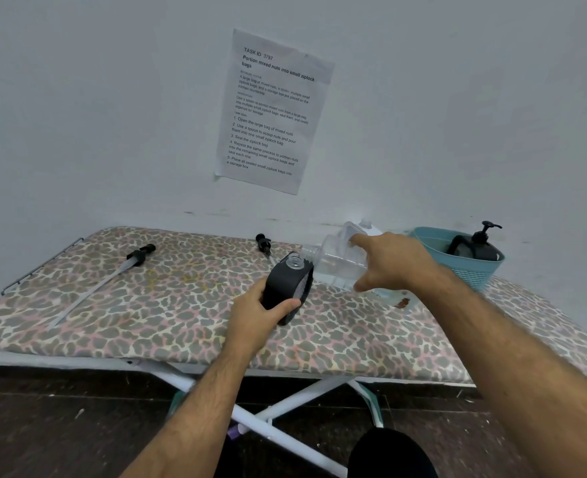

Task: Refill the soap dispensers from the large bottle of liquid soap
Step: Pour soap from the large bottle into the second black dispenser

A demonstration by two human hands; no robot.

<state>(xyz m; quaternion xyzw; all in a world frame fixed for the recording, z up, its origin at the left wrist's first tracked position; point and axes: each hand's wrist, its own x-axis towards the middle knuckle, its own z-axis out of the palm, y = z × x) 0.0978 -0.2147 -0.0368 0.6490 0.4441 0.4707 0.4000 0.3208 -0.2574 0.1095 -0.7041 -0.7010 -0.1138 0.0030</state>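
Nearest, cut off by the lower edge: two bare forearms and a dark knee, over white crossed legs standing on dark floor.

Resting on the leopard-print tabletop: left hand, fingers curling round a black dispenser, thumb lying across its front; dispenser tilting right, neck open, no pump fitted. Showing no label or brand.

Just beyond: right hand gripping the clear bottle, fingers wrapping its body; bottle lying nearly level, open mouth pointing left, almost touching the dispenser's neck. Hard to tell whether soap is flowing or how much is inside; clear wall blurring into the tabletop. Brown stain showing under the wrist.

Lying further left: long pump with pale tube. Lying near the wall: short pump, tube partly hidden behind the dispenser.

Sitting far right: teal basket holding another black dispenser, pump on, lower half hidden.

Hanging on the wall: paper reading "TASK ID 3797, Portion mixed nuts into small ziplock bags", numbered steps below, smaller print hard to read.
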